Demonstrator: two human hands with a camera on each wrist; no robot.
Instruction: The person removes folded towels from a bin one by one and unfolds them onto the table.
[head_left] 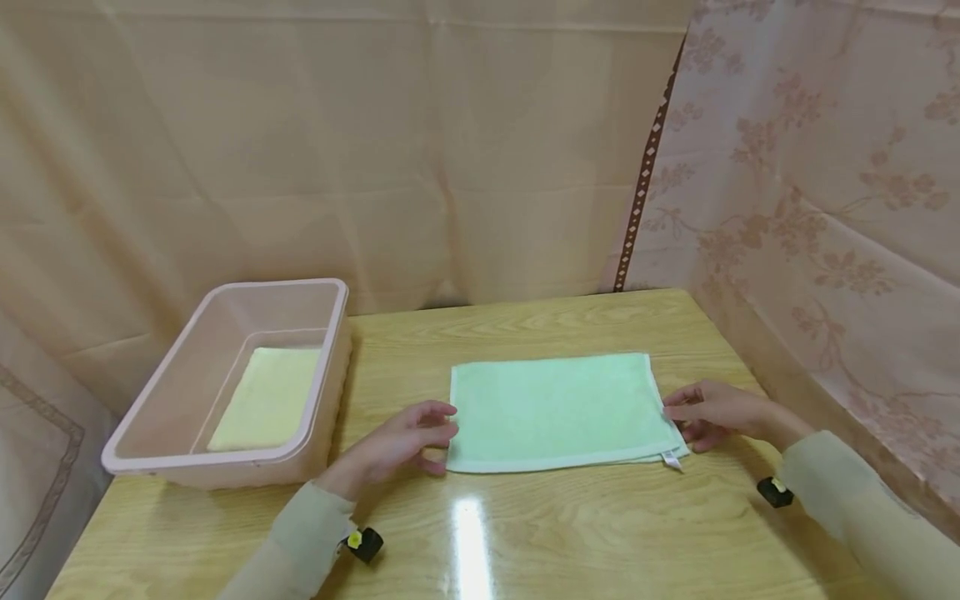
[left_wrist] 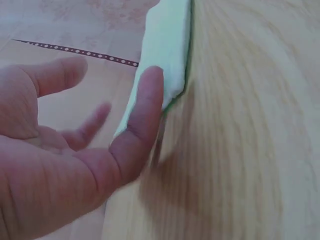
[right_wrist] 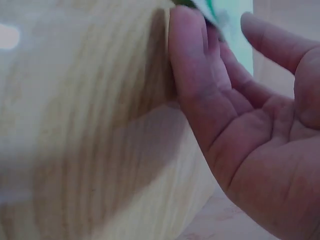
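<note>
A light green towel point(head_left: 555, 412), folded into a rectangle, lies flat on the wooden table. Its white label point(head_left: 671, 459) sticks out at the near right corner. At the towel's left edge is my left hand point(head_left: 408, 437), thumb and fingers spread apart and loosely bent. In the left wrist view, one finger point(left_wrist: 145, 100) overlaps the end of the towel. My right hand point(head_left: 712, 412) is at the opposite edge, its fingertips right at the border. The right wrist view shows its thumb point(right_wrist: 275, 42) held away from the fingers.
A pale pink plastic basin point(head_left: 341, 358) stands on the left of the table point(head_left: 585, 533), with a folded yellow towel point(head_left: 266, 400) on its bottom. Beige curtain point(head_left: 375, 167) hangs behind the table, and flowered pink cloth point(head_left: 840, 208) on the right.
</note>
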